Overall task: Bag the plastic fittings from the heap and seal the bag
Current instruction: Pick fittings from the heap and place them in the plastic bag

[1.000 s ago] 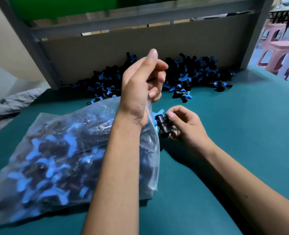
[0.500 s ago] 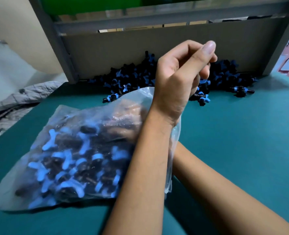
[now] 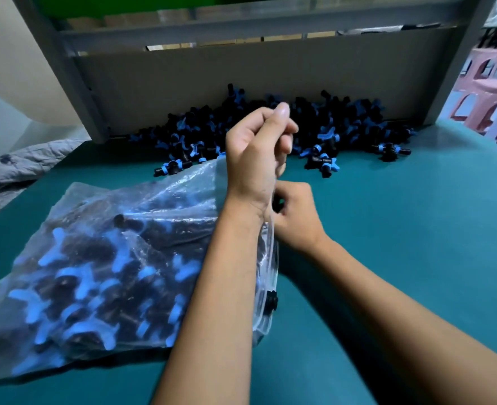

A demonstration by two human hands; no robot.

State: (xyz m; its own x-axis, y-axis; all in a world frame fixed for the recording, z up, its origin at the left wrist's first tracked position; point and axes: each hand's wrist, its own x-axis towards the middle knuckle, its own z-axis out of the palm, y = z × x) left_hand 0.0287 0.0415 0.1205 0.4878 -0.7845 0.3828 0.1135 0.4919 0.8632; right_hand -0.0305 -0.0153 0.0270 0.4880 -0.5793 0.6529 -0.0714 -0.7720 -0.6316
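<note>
While the left hand (image 3: 256, 153) pinches the bag (image 3: 110, 258) mouth, right fingers (image 3: 285, 206) (blurred) curl there.

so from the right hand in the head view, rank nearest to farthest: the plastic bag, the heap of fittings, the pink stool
From the right hand:
1. plastic bag: its open edge lies against the hand, to the left.
2. heap of fittings: beyond the hand, against the back board.
3. pink stool: far right, off the table.

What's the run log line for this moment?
left hand: holds bag mouth up | right hand: at mouth, grip unclear | bag: filled, unsealed | heap: fittings remain
</note>
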